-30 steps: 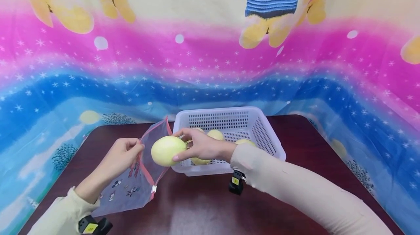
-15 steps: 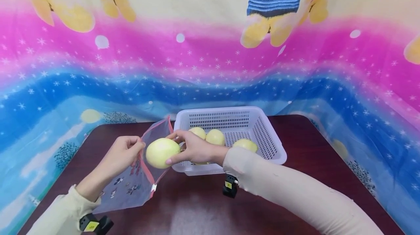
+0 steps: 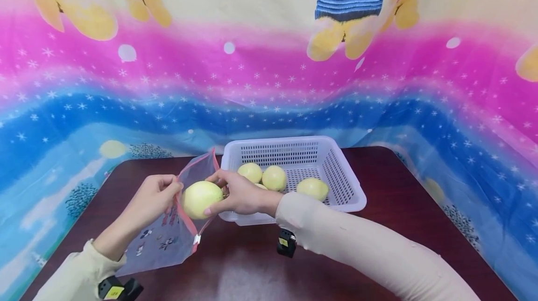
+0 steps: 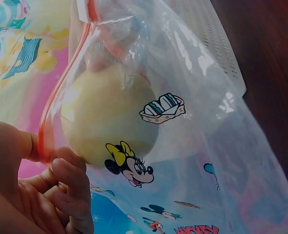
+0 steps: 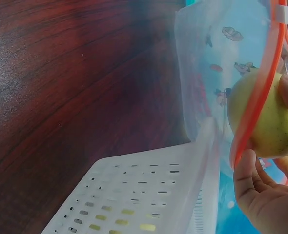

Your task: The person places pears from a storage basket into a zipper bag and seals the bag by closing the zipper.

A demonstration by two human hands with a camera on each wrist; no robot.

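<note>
My left hand [image 3: 155, 198] pinches the pink-red rim of a clear zip bag [image 3: 161, 247] printed with cartoon figures, at the far-left side of its mouth. A pale yellow-green pear [image 3: 201, 199] is in my right hand [image 3: 239, 193], held by the stem end between thumb and fingers. Its rounded end is inside the bag's mouth. In the left wrist view the pear [image 4: 110, 117] shows through the clear plastic, close by the pinching fingers of my left hand [image 4: 46, 185]. The stem of the pear [image 5: 266, 122] points out of the bag in the right wrist view.
A white slotted basket [image 3: 277, 141] stands behind and to the right of the bag. Several pears lie in it, one pear [image 3: 313, 189] apart from the others. A white slider [image 3: 196, 240] sits at the bag's near corner. A patterned cloth [image 3: 269, 72] surrounds the dark table [image 3: 260, 263].
My right hand has moved left and slightly down with the pear, from in front of the bag's mouth into it. My left hand keeps its grip on the rim, almost still.
</note>
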